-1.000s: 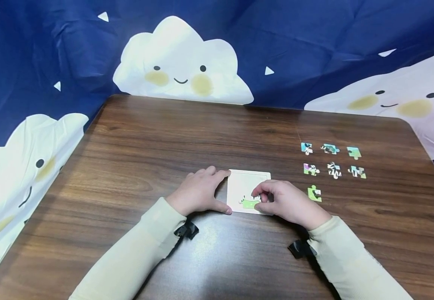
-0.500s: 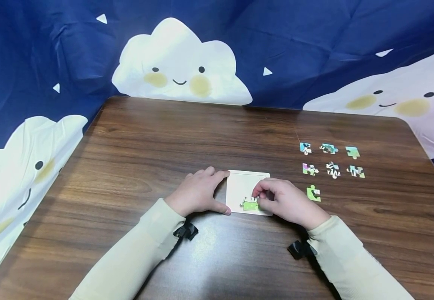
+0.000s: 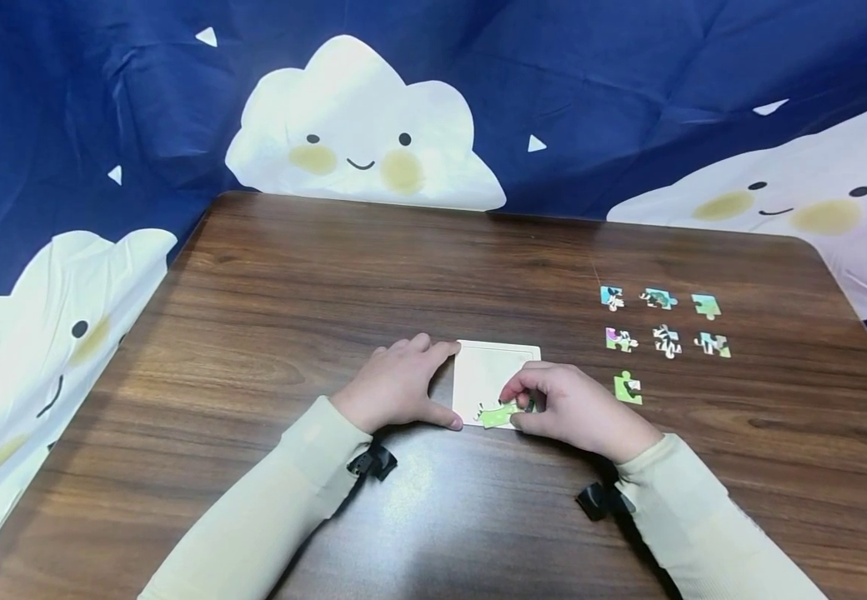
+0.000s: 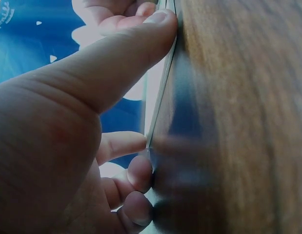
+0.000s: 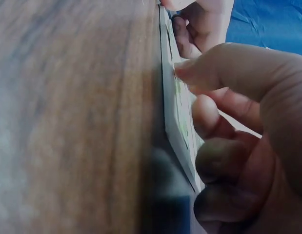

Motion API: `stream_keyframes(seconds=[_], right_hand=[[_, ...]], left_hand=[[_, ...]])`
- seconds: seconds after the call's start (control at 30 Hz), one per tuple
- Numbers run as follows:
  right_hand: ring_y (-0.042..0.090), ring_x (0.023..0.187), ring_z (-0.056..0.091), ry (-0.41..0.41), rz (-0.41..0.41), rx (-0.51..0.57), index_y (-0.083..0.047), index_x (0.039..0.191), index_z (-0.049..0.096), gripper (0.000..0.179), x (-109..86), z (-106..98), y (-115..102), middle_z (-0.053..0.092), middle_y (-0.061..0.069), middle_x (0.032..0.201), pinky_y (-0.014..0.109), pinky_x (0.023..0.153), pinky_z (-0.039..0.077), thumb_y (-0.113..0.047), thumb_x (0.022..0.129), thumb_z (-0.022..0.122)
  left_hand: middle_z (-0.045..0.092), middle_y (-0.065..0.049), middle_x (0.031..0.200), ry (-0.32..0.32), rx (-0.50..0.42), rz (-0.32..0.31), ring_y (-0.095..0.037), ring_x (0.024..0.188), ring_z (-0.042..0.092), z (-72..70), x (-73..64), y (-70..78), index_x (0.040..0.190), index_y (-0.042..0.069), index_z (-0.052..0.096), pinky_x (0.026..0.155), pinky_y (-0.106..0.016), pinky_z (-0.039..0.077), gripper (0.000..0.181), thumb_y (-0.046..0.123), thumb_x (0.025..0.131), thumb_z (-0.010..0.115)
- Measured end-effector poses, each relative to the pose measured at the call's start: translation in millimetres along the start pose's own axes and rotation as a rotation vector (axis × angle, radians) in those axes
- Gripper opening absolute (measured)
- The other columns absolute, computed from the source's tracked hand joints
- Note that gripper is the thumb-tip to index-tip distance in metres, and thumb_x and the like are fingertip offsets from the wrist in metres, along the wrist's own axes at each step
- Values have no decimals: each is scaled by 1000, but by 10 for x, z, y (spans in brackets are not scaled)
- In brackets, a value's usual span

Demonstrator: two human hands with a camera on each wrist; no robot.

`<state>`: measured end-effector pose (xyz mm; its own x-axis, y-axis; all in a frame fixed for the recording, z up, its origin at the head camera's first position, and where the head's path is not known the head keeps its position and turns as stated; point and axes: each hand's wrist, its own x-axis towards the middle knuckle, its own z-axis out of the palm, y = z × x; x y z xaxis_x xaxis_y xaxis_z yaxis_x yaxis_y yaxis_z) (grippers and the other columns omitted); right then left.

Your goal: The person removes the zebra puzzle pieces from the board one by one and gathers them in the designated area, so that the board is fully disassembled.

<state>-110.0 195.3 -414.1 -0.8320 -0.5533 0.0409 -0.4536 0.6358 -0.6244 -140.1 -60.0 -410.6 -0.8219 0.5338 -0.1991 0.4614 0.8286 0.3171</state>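
A square white puzzle board (image 3: pixel 478 371) with a raised border lies mid-table. My left hand (image 3: pixel 399 383) rests at its left edge, index finger at the far corner and thumb at the near corner, both fairly straight. In the left wrist view the thumb (image 4: pixel 136 46) lies along the board's edge. Over the board's near right part, my right hand (image 3: pixel 568 408) pinches a green-and-white puzzle piece (image 3: pixel 495 415) between thumb and index finger. The piece sits slightly tilted at the board's near edge, its right end partly hidden by the fingers. In the right wrist view the other fingers are curled.
Several loose puzzle pieces (image 3: pixel 666 340) lie in rows to the right of the board, with a green piece (image 3: pixel 628 387) closest to my right hand. The brown wooden table (image 3: pixel 313 275) ends at a blue cloth (image 3: pixel 568 67) with white clouds.
The green-and-white piece has turned a little and shifted slightly left and nearer on the board, my right fingers moving with it. My left hand and the board have stayed put.
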Motion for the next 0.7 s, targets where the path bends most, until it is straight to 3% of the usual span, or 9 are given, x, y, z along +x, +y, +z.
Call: stream_keyframes(seconds=[0.17, 0.7], right_hand=[[3, 70, 49, -13, 9, -32, -21, 89, 73, 18, -21, -3, -4, 53, -13, 76, 25, 67, 43, -13, 76, 82], [1, 71, 51, -25, 26, -46, -21, 83, 71, 14, -27, 14, -13, 50, -18, 70, 25, 69, 45, -10, 77, 78]], left_hand=[[55, -4, 130, 3, -3, 2, -25, 115, 55, 6, 0, -3, 153, 22, 42, 90, -47, 45, 105, 69, 68, 80], [56, -4, 128, 5, -10, 2, -26, 114, 56, -7, -8, 4, 152, 21, 43, 90, -47, 45, 104, 68, 67, 81]])
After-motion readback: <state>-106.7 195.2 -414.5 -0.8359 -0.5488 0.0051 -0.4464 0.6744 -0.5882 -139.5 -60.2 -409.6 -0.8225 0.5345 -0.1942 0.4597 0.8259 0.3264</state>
